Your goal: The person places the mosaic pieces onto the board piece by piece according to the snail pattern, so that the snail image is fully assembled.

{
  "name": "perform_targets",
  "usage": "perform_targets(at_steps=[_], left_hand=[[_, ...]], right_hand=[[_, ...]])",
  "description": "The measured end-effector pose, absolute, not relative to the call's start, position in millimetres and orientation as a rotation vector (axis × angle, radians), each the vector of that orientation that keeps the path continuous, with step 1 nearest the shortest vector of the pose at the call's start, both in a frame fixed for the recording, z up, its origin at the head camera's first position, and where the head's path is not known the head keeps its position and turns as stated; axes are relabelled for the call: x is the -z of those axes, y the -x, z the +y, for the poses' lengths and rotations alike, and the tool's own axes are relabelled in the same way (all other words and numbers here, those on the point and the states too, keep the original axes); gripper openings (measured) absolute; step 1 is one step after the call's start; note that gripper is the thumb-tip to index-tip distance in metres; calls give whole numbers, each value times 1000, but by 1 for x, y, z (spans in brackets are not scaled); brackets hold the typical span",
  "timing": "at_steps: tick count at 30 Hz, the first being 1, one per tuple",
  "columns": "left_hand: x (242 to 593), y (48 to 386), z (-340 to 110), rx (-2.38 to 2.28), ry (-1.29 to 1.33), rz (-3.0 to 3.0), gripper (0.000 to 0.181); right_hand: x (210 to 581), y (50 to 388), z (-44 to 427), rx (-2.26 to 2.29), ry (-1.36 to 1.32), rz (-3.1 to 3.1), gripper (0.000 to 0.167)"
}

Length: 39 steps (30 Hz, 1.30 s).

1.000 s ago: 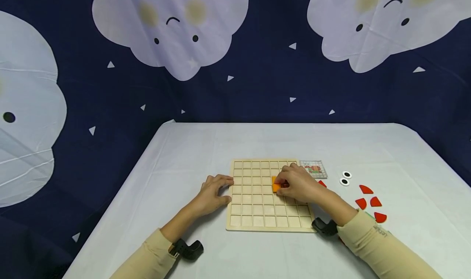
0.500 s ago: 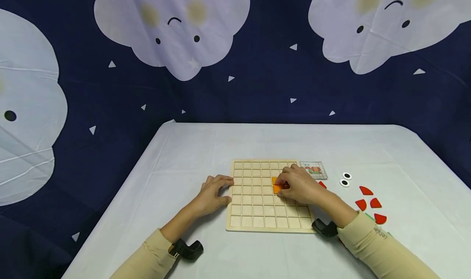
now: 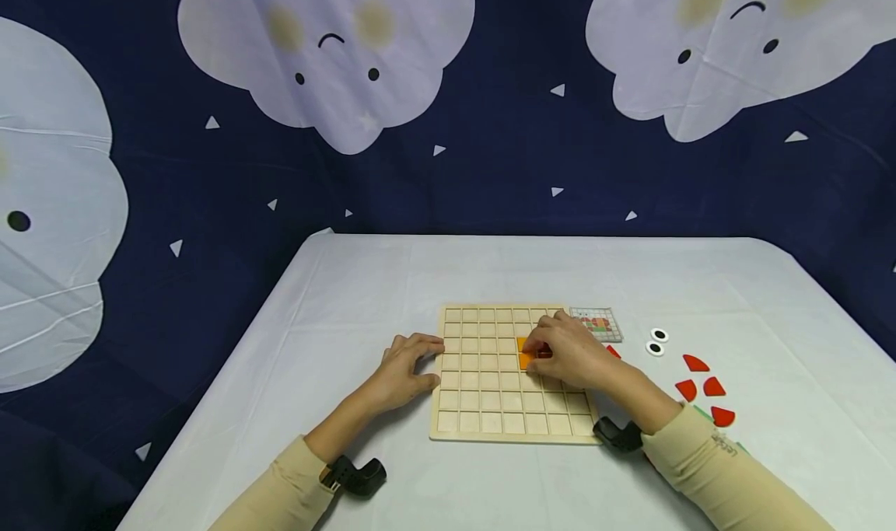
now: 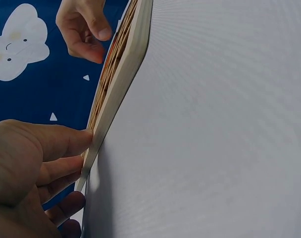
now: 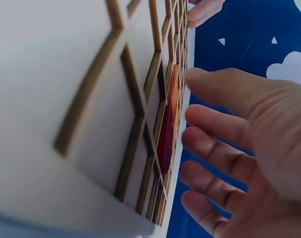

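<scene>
A light wooden grid board (image 3: 490,400) lies on the white table. My left hand (image 3: 402,369) rests against its left edge, thumb and fingertips touching the rim; the left wrist view shows this hand (image 4: 26,163) with fingers loosely bent. Over the board's right half is my right hand (image 3: 568,351). Its thumb and fingertips are at orange pieces (image 3: 525,360) set in the grid. The right wrist view has the right hand (image 5: 239,134) with fingers spread beside the board. An orange piece (image 5: 174,89) and a dark red piece (image 5: 165,141) sit in cells there, partly hidden from above.
A small printed pattern card (image 3: 595,323) touches the board's upper right corner. Two white discs with black centres (image 3: 655,348) lie right of it. Several red rounded pieces (image 3: 695,362) are spread on the right, with a green piece (image 3: 703,413) partly under the right forearm.
Both hands keep their places. The right hand's fingertips shift very slightly at the orange pieces, which appear to lie a little lower in the head view.
</scene>
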State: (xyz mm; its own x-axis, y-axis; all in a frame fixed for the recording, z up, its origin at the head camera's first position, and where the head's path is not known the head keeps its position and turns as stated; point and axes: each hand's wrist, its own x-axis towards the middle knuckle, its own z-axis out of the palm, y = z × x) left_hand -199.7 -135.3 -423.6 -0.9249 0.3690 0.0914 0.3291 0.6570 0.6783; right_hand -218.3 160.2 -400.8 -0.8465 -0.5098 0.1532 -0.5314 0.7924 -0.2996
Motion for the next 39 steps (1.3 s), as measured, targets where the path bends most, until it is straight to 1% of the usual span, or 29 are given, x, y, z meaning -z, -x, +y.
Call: perform_targets(at_steps=[4, 8, 16, 21, 26, 34, 39], left_hand=[[424, 200, -136, -1138, -599, 2807, 45], [423, 200, -136, -1147, -603, 2800, 44], [423, 199, -136, -1145, -607, 2807, 45], [423, 200, -136, -1152, -607, 2807, 45], [424, 200, -136, -1144, -608, 2803, 44], [425, 201, -136, -1132, -622, 2808, 44], [425, 201, -135, -1129, -625, 2817, 44]], right_hand=[[393, 219, 165, -552, -784, -2900, 21], [385, 217, 180, -576, -708, -2889, 24], [372, 207, 233, -582, -608, -2869, 26], [369, 193, 268, -575, -449, -2912, 30], [375, 178, 297, -566, -295, -2967, 34], [396, 159, 325, -569, -205, -3026, 36], [404, 153, 337, -544, -210, -2987, 30]])
